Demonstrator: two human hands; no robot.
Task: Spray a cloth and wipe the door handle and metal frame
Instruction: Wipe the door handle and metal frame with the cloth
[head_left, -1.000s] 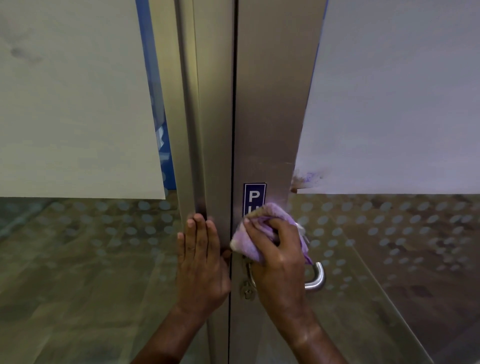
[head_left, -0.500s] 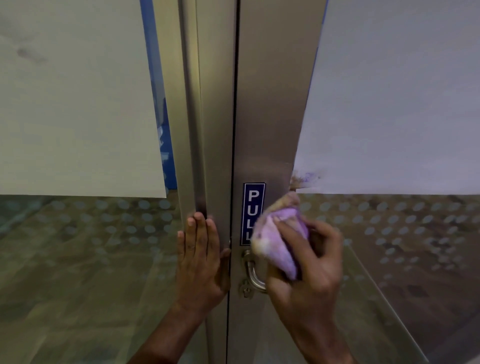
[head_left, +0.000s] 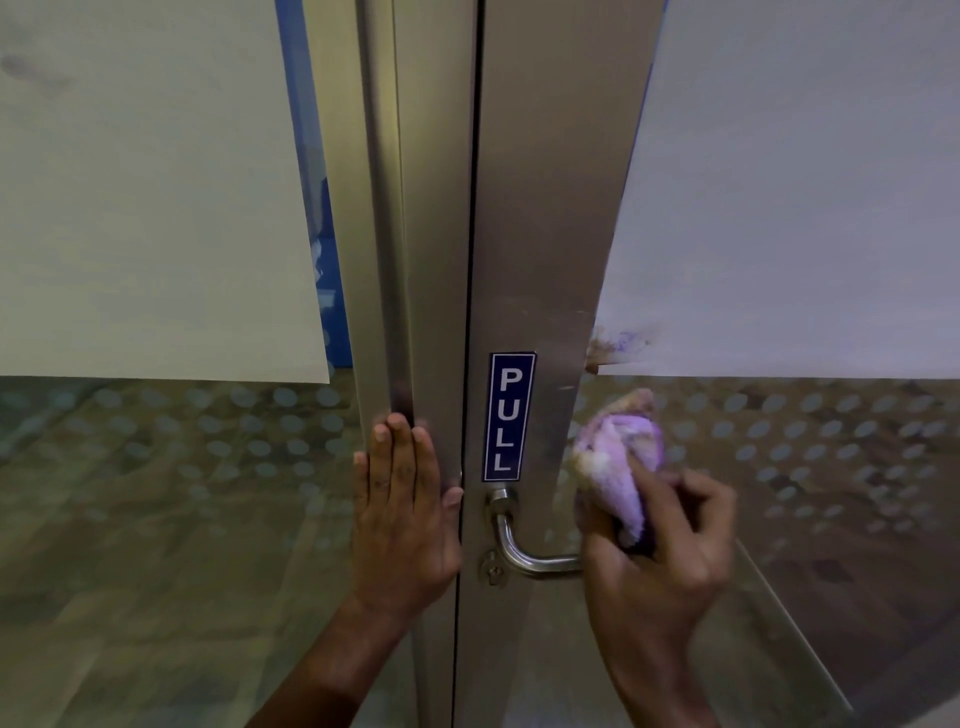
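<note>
Low in the frame, the right hand (head_left: 657, 551) grips the cloth (head_left: 621, 470) just right of the handle (head_left: 524, 551), the left hand (head_left: 402, 512) presses flat on the frame (head_left: 436, 260), and a loose grip could drop the cloth.

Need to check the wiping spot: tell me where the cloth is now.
In the head view the purple cloth is bunched in the right hand, right of the PULL sign, above the door handle's outer end.
</note>
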